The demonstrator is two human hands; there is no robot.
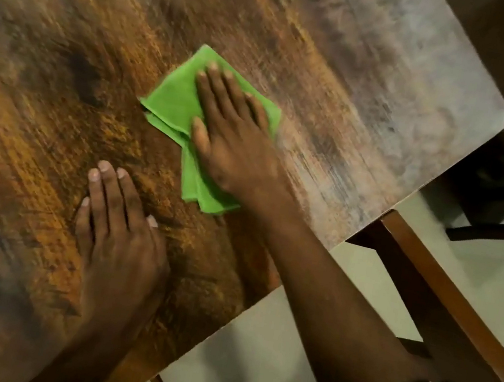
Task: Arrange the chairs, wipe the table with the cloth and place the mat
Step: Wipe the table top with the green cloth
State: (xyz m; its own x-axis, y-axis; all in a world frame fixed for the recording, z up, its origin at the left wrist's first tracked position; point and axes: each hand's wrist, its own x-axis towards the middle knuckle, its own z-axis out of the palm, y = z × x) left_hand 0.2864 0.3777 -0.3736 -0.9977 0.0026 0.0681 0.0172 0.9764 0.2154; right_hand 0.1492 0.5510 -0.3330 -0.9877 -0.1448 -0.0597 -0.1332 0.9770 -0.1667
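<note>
Wipe step looks underway, w/ the right hand (pixel 235 142) lying flat, fingers straight & spread, pressing the cloth (pixel 171 105) onto the table (pixel 371 117); nothing is gripped, it just bears down. Left hand (pixel 118 235) sits at about 7 o'clock from the cloth, just beside it but not touching it, fingers straight & together, flat on the wood as a brace. Main risk: the cloth is held by palm pressure only, so a fast stroke could let it bunch or slip out from under the hand, esp. the loose folded tail sticking out at 6 o'clock. Second risk: the cloth works near the table's 3 o'clock corner & near edge, so a stroke carried toward 4 o'clock could push it off onto the floor. Third: the bracing hand covers a patch of wood that may get skipped. The cloth is bright green, soft-looking, folded into several layers w/ edges showing at its 7 o'clock side, roughly centre of view on the table top. A chair (pixel 446 287) frame stands off the edge at about 4 o'clock. No mat can be made out; frame is motion-blurred.
</note>
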